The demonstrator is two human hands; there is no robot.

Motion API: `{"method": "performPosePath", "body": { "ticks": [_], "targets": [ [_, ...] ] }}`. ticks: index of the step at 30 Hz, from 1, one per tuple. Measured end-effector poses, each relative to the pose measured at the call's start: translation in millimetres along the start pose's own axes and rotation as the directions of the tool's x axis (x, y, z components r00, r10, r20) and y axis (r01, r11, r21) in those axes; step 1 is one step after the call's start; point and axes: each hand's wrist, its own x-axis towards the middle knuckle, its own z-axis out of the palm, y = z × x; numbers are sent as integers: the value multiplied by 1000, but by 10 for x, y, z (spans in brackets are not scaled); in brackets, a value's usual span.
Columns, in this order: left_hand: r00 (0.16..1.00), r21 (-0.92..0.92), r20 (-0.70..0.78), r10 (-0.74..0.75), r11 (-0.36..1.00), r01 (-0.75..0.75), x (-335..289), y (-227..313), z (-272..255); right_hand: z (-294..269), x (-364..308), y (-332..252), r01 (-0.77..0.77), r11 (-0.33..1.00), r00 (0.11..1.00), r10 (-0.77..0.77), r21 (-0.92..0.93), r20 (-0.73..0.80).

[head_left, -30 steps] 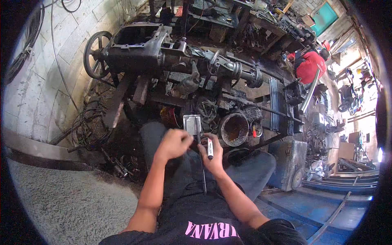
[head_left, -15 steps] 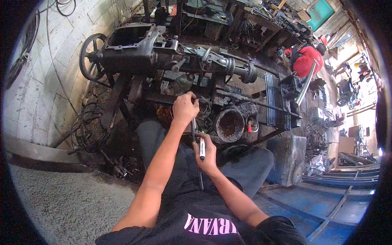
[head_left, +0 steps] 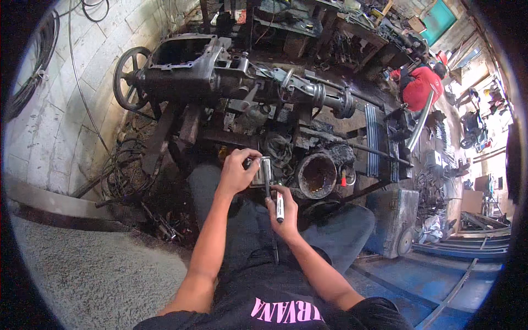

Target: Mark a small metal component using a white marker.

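My right hand (head_left: 287, 221) is closed around a white marker (head_left: 280, 207) with a black end and a long, thin, dark bar (head_left: 268, 181). The bar runs from below that hand toward my left hand, and its far end is pale and looks bent to the left. My left hand (head_left: 235, 175) is closed beside that pale end, fingers pinched near a small black piece (head_left: 248, 163). I cannot make out whether it grips this piece or the bar's end. Both hands are over my lap.
A greasy metal machine (head_left: 181, 77) with a spoked wheel (head_left: 130, 78) stretches across a stand ahead. Near my right knee sits a round bowl (head_left: 317, 175) of dark liquid. Cables (head_left: 132, 159) lie at left. A person in red (head_left: 421, 88) crouches far right, beyond a grey box (head_left: 388, 220).
My left hand has come down and left, off the upper bar, exposing its pale end. The right hand still holds the marker and bar, slightly lower. The view shifted a little.
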Motion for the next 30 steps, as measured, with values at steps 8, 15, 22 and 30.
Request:
{"method": "performPosePath", "body": {
  "ticks": [8,15,22,30],
  "targets": [
    [993,-10,-80,81,997,-82,-48,-89,127,11,10,-39,52,998,999,-52,34,-1],
    [985,43,-143,102,994,-97,-83,-144,173,41,-10,27,-5,1000,1000,5,24,13],
    [984,108,-130,119,989,-106,-74,-166,185,53,-18,75,8,1000,1000,-8,26,-12],
    [974,74,-167,150,987,-139,-99,-224,238,47,-16,-8,-11,1000,1000,11,-2,-12]
  ]
}}
